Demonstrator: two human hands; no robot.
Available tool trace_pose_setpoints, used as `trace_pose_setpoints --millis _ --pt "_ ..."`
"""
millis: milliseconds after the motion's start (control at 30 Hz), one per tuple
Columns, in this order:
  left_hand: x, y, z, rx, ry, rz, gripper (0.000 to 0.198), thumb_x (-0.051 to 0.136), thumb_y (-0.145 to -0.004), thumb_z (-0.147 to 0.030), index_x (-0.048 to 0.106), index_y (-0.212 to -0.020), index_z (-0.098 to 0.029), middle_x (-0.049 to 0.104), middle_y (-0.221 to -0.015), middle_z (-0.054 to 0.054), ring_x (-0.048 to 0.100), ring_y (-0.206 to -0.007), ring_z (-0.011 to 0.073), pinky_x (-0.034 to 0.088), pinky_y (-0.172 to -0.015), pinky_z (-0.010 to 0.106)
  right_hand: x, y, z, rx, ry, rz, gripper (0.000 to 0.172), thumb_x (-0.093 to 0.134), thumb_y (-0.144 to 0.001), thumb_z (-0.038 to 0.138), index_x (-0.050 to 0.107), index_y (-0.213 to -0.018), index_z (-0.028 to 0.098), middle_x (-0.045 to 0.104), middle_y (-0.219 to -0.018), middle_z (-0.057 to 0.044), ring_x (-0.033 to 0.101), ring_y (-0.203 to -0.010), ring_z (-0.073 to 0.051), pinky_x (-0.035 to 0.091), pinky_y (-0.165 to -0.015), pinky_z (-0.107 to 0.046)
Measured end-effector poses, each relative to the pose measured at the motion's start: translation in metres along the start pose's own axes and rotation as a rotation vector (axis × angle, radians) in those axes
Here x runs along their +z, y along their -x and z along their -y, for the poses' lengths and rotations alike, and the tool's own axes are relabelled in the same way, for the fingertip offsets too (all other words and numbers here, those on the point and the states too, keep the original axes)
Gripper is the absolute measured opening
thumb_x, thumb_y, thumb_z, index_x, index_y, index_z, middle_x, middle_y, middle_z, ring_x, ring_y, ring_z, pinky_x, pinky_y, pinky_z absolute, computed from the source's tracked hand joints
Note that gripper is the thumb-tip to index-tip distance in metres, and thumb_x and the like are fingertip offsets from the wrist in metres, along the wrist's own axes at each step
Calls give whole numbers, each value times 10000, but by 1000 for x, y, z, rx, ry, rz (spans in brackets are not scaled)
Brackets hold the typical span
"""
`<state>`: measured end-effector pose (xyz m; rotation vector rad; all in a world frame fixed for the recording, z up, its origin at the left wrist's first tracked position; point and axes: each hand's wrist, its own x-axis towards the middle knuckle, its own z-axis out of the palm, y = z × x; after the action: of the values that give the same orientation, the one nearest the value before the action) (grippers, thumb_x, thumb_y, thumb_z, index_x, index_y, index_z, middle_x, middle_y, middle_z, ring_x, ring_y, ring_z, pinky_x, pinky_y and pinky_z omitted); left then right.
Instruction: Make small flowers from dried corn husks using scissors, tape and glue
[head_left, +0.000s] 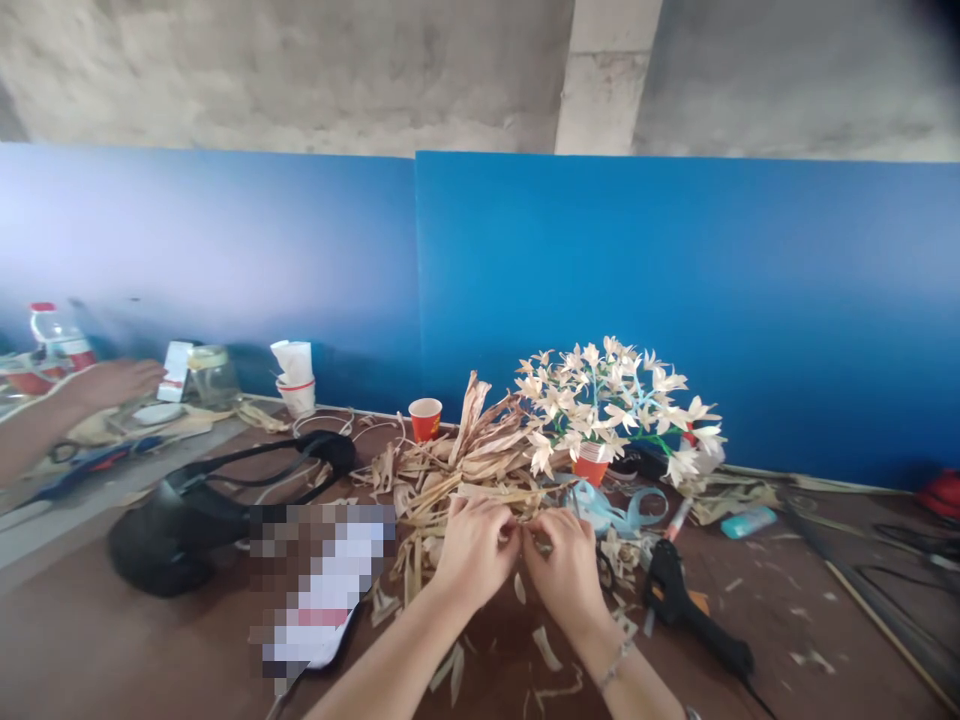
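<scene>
My left hand (480,545) and my right hand (564,560) meet at the middle of the table, fingertips pinched close together. Whatever lies between the fingers is too small and hidden to name. Just below them shows a pale petal-shaped piece of husk (520,588); whether it hangs from the fingers or lies on the table I cannot tell. Behind the hands spreads a heap of dried corn husks (480,455). A bunch of cream husk flowers (600,400) on green and blue stems stands in a red paper cup (590,464). Beside my right hand lies a black glue gun (694,610).
At left are a phone (330,590) with a blurred screen and a black strapped bag-like object (172,530). Behind them stand a red cup (426,420) and white cups (297,390). Another person's hand (127,380) reaches in at far left. A blue partition (675,270) closes the back.
</scene>
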<state>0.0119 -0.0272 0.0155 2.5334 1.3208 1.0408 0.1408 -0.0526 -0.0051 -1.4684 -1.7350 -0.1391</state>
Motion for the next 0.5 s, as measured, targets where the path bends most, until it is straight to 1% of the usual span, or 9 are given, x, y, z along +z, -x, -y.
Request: trace_pose_setpoints --millis 100,167,233,333,433,500 --pt "1 0 1 -46 -47 -27 102 525 -739 -186 574 -652 -205 657 -727 25 555 -801 210 311 -755 345 -3 -1 1 36 74 -33 159 514 -750 160 534 -596 193 592 -640 0 531 -706 -178 299 -688 -300" --pt "-2 -1 7 -100 -87 -63 100 518 -732 -170 578 -660 -205 663 -762 33 553 -823 214 308 -769 348 -6 -3 -3 54 85 -68 152 519 -745 164 532 -595 188 594 -642 -7 533 -705 -180 295 -695 -304" --pt "-7 -3 16 -143 -132 -95 112 509 -740 -179 581 -658 -206 664 -754 29 548 -827 218 307 -781 352 -9 -5 -8 36 44 -52 155 504 -769 180 554 -623 187 610 -673 -20 540 -721 -181 301 -702 -306" --pt "-14 -5 28 -182 -176 -112 153 475 -769 -198 592 -670 -206 658 -740 33 543 -830 224 320 -758 345 -10 -6 -12 -53 -19 97 172 486 -797 179 608 -679 206 633 -759 -19 544 -784 -181 313 -717 -304" --pt "-18 -7 35 -201 -185 -130 196 439 -794 -208 600 -682 -197 659 -760 46 548 -833 222 333 -739 335 -7 -2 -10 -117 30 240 204 506 -779 151 633 -640 227 628 -775 -1 535 -822 -178 316 -725 -304" --pt "-18 -8 40 -210 -172 -144 236 416 -813 -228 601 -672 -190 658 -750 51 553 -814 215 345 -729 328 -4 0 -9 -124 59 293 220 516 -766 144 644 -610 231 621 -763 2 531 -830 -176 315 -726 -304"
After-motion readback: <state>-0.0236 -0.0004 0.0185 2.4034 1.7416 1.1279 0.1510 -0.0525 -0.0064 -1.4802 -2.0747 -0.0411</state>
